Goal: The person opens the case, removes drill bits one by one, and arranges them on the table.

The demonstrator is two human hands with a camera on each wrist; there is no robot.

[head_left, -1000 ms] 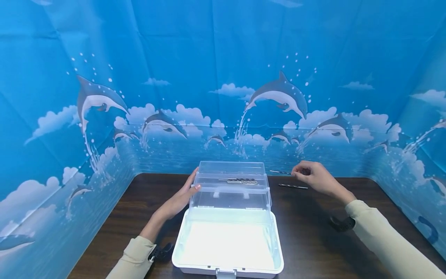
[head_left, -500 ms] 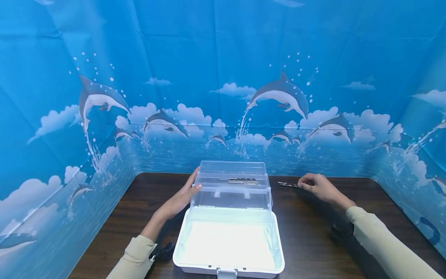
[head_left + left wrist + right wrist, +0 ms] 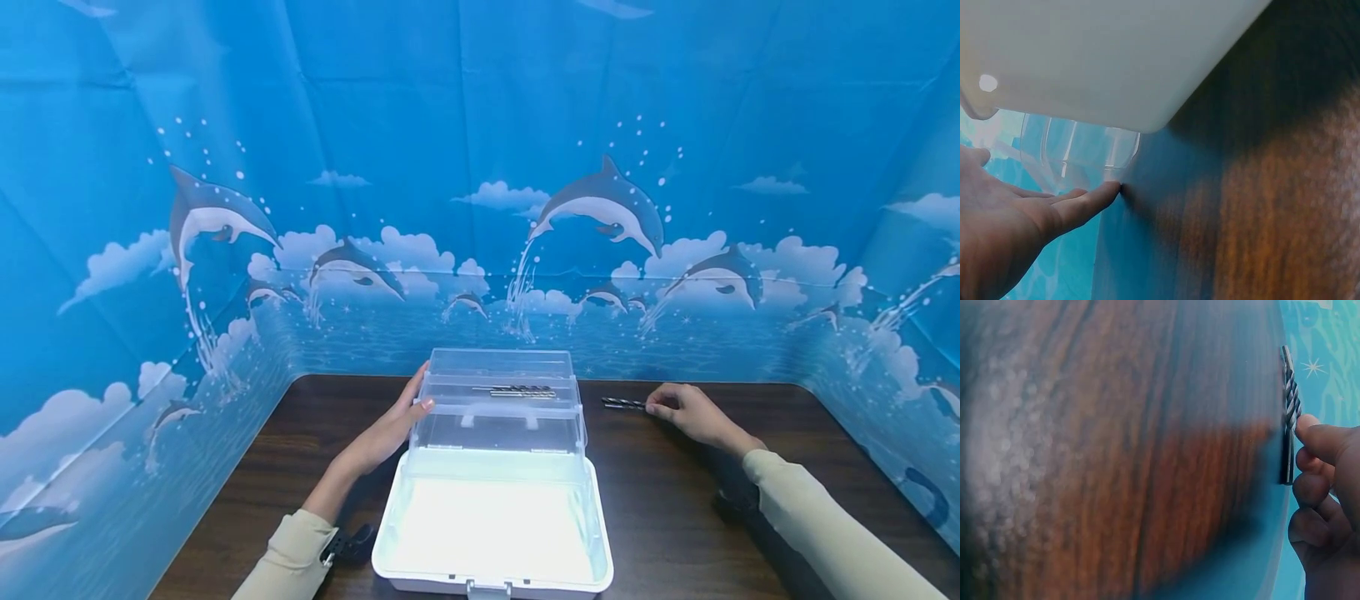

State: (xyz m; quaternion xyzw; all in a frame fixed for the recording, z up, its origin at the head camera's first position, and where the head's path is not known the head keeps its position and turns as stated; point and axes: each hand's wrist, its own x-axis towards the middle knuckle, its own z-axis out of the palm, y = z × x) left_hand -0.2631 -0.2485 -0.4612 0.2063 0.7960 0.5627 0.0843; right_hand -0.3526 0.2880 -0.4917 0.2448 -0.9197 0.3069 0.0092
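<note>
A white case (image 3: 491,533) stands open on the table, its clear upper section (image 3: 498,429) raised behind the base. Several drill bits (image 3: 521,391) lie in a clear compartment there. My left hand (image 3: 386,432) rests against the left side of this clear section, fingers straight and thumb at its edge; the left wrist view shows the hand (image 3: 1029,228) beside the clear plastic. Right of the case, my right hand (image 3: 693,414) pinches a drill bit (image 3: 624,403) low at the table. In the right wrist view, a second bit lies close alongside the drill bit (image 3: 1292,403) at my thumb.
The dark wooden table (image 3: 675,508) ends against a blue curtain (image 3: 480,208) printed with dolphins. The case's latch (image 3: 488,588) hangs at its front. Dark straps (image 3: 348,542) show by both sleeves.
My right hand has lowered a drill bit toward the table and brought it beside the other bit, moving slightly right and nearer. The left hand has stayed at the case.
</note>
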